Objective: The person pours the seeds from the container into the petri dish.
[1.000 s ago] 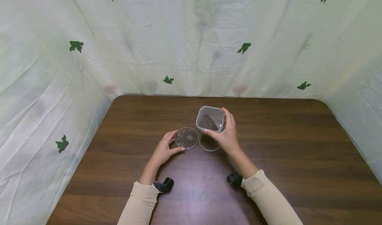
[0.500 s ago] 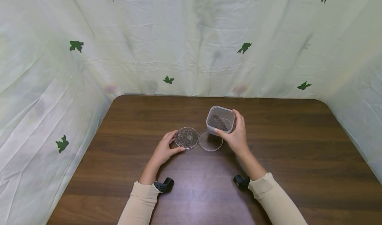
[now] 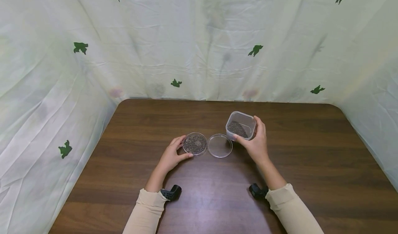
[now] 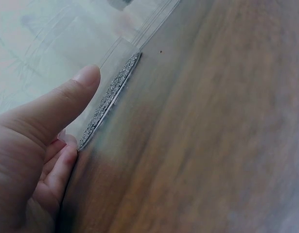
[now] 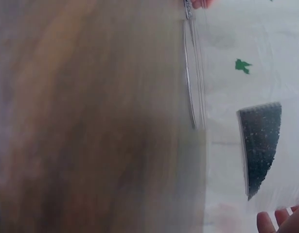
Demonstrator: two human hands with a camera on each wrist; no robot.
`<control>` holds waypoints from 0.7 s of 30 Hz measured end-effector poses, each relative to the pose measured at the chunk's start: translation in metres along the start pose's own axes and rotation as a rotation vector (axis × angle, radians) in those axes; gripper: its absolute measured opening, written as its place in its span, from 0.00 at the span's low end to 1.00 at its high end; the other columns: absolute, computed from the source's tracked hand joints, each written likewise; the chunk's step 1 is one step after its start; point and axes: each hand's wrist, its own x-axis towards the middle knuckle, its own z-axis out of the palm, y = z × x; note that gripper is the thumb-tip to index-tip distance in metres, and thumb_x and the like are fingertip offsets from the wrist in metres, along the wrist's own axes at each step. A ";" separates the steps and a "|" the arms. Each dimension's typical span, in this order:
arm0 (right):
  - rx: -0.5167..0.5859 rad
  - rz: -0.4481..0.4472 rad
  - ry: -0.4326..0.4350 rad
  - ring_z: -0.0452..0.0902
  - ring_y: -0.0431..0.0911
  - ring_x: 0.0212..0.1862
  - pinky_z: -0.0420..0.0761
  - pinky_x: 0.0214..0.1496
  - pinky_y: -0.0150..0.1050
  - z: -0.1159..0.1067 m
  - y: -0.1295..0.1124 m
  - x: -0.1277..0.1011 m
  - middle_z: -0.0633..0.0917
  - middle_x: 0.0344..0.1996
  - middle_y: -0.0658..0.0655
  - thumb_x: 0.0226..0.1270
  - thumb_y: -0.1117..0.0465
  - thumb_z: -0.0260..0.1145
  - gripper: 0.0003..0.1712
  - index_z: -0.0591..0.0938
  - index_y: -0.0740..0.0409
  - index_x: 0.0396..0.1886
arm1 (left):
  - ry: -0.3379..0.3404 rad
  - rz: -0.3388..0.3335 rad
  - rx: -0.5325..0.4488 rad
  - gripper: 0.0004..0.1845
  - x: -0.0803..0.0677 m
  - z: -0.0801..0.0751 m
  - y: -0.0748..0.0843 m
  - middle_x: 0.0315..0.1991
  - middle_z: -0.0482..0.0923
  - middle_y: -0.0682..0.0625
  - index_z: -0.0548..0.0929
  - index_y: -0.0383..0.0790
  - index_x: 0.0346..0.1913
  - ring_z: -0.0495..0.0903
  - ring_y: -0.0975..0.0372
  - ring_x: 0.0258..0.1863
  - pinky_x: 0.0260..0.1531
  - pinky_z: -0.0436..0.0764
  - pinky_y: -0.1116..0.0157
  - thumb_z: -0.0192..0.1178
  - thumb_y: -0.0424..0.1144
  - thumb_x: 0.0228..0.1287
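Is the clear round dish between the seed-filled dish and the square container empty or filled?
Empty. The middle dish shows only bare wood grain through it, while the left dish and the square container hold dark seeds.

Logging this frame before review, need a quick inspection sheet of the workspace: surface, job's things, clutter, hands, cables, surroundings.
Surface: dark wooden table, bare around the work.
Job's things: round clear dish of dark seeds; empty round clear dish beside it on the right; square clear tub with dark seeds heaped to one side, tilted.
Clutter: nothing seen.
Hands: left hand cups the seed dish at its near edge, thumb and fingers on the rim; right hand holds the tub to the right of the empty dish.
Cables: nothing seen; black wrist cameras only.
Surroundings: pale cloth with green leaf prints on three sides.
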 end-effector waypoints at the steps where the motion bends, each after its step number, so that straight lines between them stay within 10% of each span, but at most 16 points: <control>1: 0.001 0.002 0.002 0.62 0.48 0.48 0.68 0.45 0.41 -0.002 0.002 0.000 0.64 0.50 0.53 0.27 0.50 0.73 0.52 0.59 0.49 0.57 | -0.001 0.000 0.000 0.42 0.000 0.000 0.000 0.52 0.61 0.46 0.61 0.38 0.57 0.67 0.56 0.48 0.48 0.67 0.69 0.65 0.50 0.35; 10: 0.012 0.047 0.020 0.60 0.54 0.49 0.66 0.45 0.38 -0.018 -0.020 -0.006 0.62 0.51 0.61 0.31 0.61 0.73 0.50 0.58 0.58 0.58 | -0.002 -0.002 -0.006 0.42 0.000 0.000 0.000 0.52 0.61 0.46 0.61 0.39 0.57 0.67 0.56 0.48 0.48 0.67 0.69 0.65 0.49 0.35; 21: 0.014 0.136 0.029 0.61 0.50 0.48 0.67 0.47 0.43 -0.023 0.022 -0.006 0.62 0.51 0.55 0.30 0.54 0.73 0.53 0.55 0.48 0.60 | -0.001 0.000 0.004 0.43 0.001 0.001 -0.003 0.52 0.61 0.46 0.61 0.40 0.57 0.67 0.56 0.48 0.48 0.67 0.69 0.64 0.52 0.35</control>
